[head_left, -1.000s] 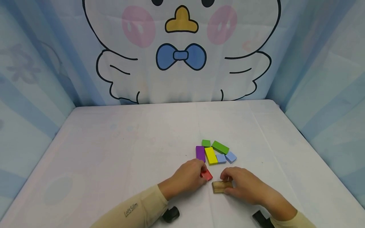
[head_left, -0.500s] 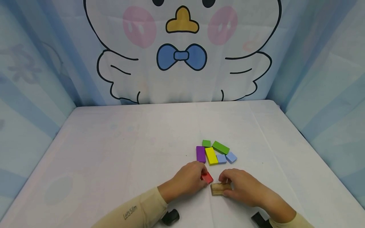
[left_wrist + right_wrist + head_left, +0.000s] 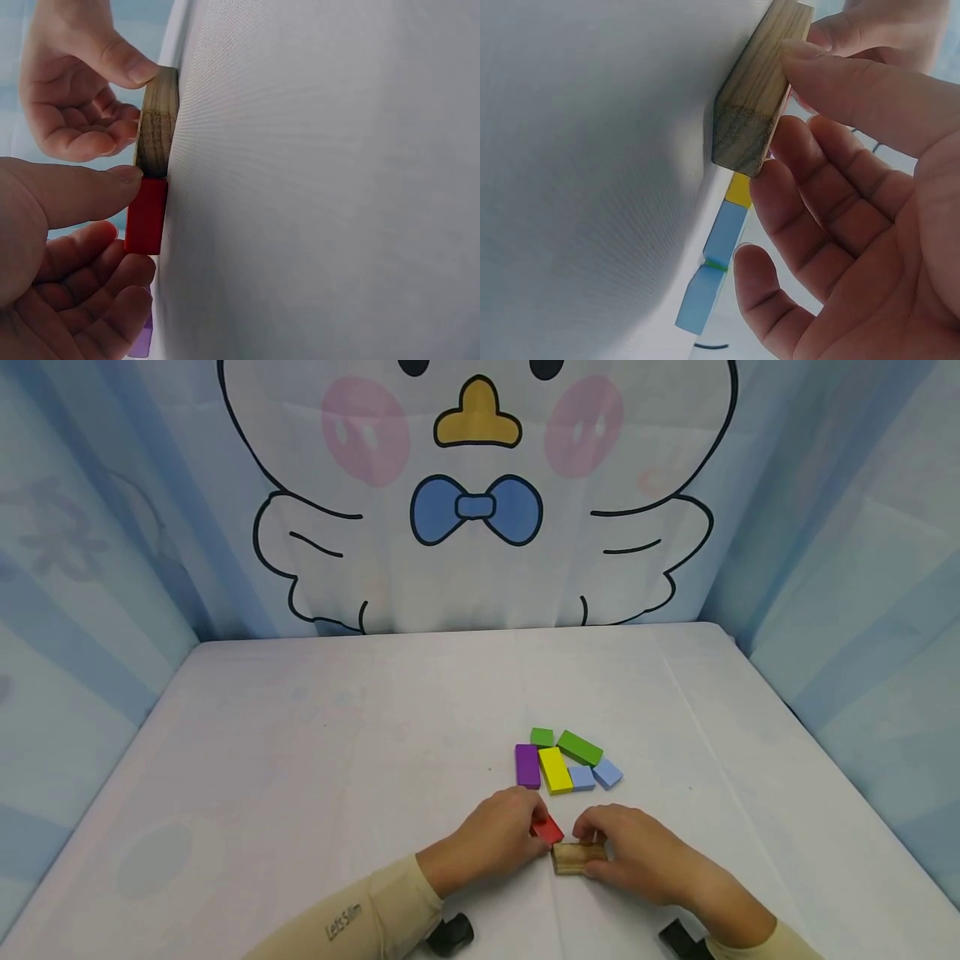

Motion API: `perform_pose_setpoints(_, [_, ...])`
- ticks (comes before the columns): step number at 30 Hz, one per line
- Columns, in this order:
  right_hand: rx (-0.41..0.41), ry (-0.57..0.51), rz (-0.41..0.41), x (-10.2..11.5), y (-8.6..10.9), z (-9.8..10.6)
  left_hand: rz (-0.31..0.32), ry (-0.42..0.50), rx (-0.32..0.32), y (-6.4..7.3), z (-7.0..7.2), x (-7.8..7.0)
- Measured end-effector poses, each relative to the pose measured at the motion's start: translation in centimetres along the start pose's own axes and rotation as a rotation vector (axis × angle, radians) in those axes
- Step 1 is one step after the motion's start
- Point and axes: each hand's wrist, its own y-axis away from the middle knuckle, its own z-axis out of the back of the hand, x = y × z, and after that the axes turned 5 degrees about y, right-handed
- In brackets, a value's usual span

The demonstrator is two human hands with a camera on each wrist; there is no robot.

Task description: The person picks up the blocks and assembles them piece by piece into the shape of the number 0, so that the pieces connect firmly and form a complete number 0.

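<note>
Between the thumb and fingers of my left hand [image 3: 491, 831] is a red block [image 3: 548, 830], lying flat at the near side of the coloured blocks. My right hand [image 3: 637, 847] grips a bare wooden block [image 3: 572, 858] by its long sides, thumb on the near one. In the left wrist view the end of the wooden block [image 3: 156, 131] meets the red block [image 3: 146, 216], both low on the white surface. From the right wrist view, the thumb and fingertips hold the wooden block [image 3: 757, 90]; the red one is mostly hidden behind it.
Beyond my hands lie a purple block [image 3: 527, 766], a yellow block [image 3: 556, 771], two green blocks, one of them longer [image 3: 580, 747], and two light blue blocks [image 3: 607, 773], close together on the white-covered table [image 3: 337, 735]. A cartoon-printed curtain [image 3: 480, 585] stands behind the table.
My right hand has drawn the wooden block a little left and toward me. The left hand has shifted the red block slightly right and nearer, closing the gap between the two.
</note>
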Motion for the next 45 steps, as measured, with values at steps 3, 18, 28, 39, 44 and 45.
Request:
perform_pose_setpoints(3, [-0.001, 0.003, -0.003, 0.03, 0.0, -0.06, -0.002, -0.007, 0.0, 0.03, -0.03, 0.01])
perform_pose_setpoints(18, [-0.007, -0.012, -0.028, 0.09, -0.02, -0.09, -0.026, -0.019, 0.0, 0.05, -0.07, 0.05])
perform_pose_setpoints(28, [-0.004, -0.013, -0.043, 0.01, 0.04, -0.24, -0.034, -0.003, 0.018, -0.21, -0.17, 0.13])
perform_pose_setpoints(39, [0.003, -0.017, -0.055, 0.13, 0.03, -0.23, -0.033, -0.038, 0.017, -0.12, -0.11, -0.08])
perform_pose_setpoints(44, [-0.001, -0.014, -0.044, 0.2, 0.17, -0.2, -0.038, -0.041, 0.02, -0.13, -0.1, -0.14])
perform_pose_setpoints(45, [0.0, -0.014, -0.046, 0.21, 0.21, -0.22, -0.039, -0.04, 0.02, -0.13, -0.13, -0.13])
